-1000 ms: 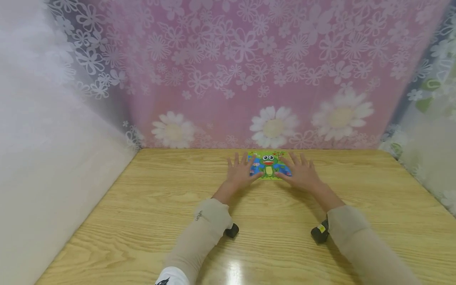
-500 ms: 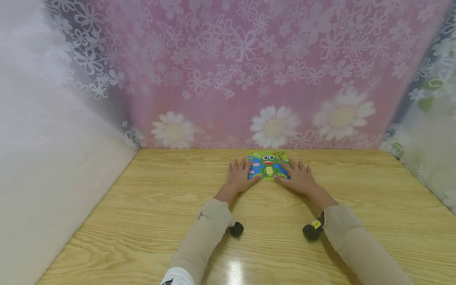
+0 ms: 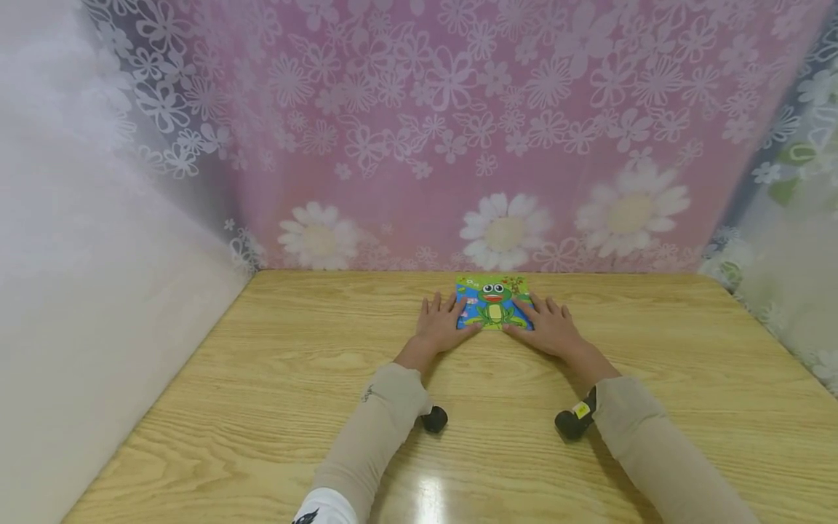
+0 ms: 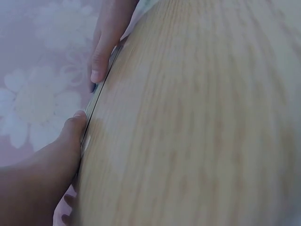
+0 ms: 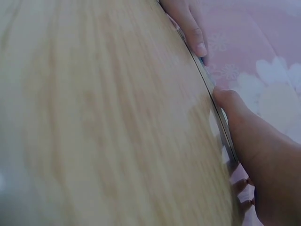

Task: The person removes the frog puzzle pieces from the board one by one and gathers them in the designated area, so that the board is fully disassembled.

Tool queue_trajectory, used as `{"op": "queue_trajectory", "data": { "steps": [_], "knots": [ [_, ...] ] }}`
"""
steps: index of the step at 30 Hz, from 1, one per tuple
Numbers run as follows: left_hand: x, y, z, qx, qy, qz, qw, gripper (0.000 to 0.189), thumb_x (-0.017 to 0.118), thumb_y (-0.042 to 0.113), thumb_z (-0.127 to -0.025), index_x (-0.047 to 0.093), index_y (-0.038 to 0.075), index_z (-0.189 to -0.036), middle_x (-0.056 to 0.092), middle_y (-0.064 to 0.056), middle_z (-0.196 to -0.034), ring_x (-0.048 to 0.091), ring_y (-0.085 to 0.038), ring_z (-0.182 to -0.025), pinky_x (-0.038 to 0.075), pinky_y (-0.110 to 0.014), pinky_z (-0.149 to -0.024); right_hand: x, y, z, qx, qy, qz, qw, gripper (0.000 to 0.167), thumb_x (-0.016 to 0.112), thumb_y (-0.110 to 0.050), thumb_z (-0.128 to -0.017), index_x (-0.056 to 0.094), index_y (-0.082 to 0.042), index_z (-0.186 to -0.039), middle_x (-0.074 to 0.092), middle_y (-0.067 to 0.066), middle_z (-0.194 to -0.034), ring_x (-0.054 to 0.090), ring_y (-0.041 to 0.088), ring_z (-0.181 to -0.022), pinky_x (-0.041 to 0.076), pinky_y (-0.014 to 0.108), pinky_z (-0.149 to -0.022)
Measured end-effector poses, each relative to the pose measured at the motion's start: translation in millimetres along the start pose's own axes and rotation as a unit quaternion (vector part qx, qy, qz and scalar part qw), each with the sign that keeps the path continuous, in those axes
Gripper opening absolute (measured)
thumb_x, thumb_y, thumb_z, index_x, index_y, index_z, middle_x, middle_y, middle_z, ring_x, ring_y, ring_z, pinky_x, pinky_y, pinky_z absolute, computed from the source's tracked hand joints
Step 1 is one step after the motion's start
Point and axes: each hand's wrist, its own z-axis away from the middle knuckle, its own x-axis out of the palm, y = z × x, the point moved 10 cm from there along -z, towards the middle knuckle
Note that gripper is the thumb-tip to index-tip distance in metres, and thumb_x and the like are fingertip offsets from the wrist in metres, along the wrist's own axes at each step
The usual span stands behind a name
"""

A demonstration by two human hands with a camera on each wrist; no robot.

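Note:
A flat rectangular board with a cartoon frog picture (image 3: 495, 313) lies on the wooden table near its back edge. My left hand (image 3: 439, 325) rests over its left side, fingers straight and spread, the thumb along the near edge. On the opposite side, my right hand (image 3: 551, 327) lies the same way, thumb pointing inward. The frog in the middle stays uncovered between the two thumbs. In the left wrist view, the left thumb (image 4: 74, 126) touches the board's thin edge; the right wrist view shows the right thumb (image 5: 228, 100) doing likewise. Both hands hide parts of the board's sides.
The wooden table (image 3: 262, 407) stretches toward me on both sides of the arms. Behind it hangs a pink flowered cloth (image 3: 406, 145), close to the board. A white cloth wall (image 3: 118, 291) borders the left, and a flowered one (image 3: 795, 291) the right.
From one second ago, both hands have come down from raised, spread fingers onto the board's sides, with the right hand shifting slightly inward. Over the last half second they have hardly moved.

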Motion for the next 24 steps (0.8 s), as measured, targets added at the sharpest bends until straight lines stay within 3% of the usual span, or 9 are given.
{"op": "queue_trajectory", "data": {
  "steps": [9, 24],
  "knots": [
    [0.5, 0.8, 2.4, 0.0, -0.01, -0.001, 0.9999, 0.079, 0.022, 0.071, -0.086, 0.013, 0.024, -0.149, 0.008, -0.001, -0.153, 0.001, -0.029, -0.137, -0.001, -0.048, -0.107, -3, -6, 3.2, -0.012, 0.006, -0.008, 0.9999, 0.08, 0.042, -0.062, -0.087, 0.03, -0.008, -0.144, 0.018, 0.027, -0.146, 0.013, 0.05, -0.129, 0.005, 0.064, -0.099],
    [2.8, -4.3, 20.0, 0.003, -0.012, 0.013, 0.9998, 0.08, 0.025, 0.072, -0.085, 0.015, 0.023, -0.149, 0.008, -0.002, -0.152, -0.002, -0.028, -0.137, -0.003, -0.047, -0.107, 2, -20, 15.3, -0.016, -0.001, -0.005, 0.9999, 0.082, 0.04, -0.066, -0.086, 0.029, -0.01, -0.145, 0.018, 0.026, -0.146, 0.011, 0.049, -0.13, 0.003, 0.061, -0.101]
  ]
}}
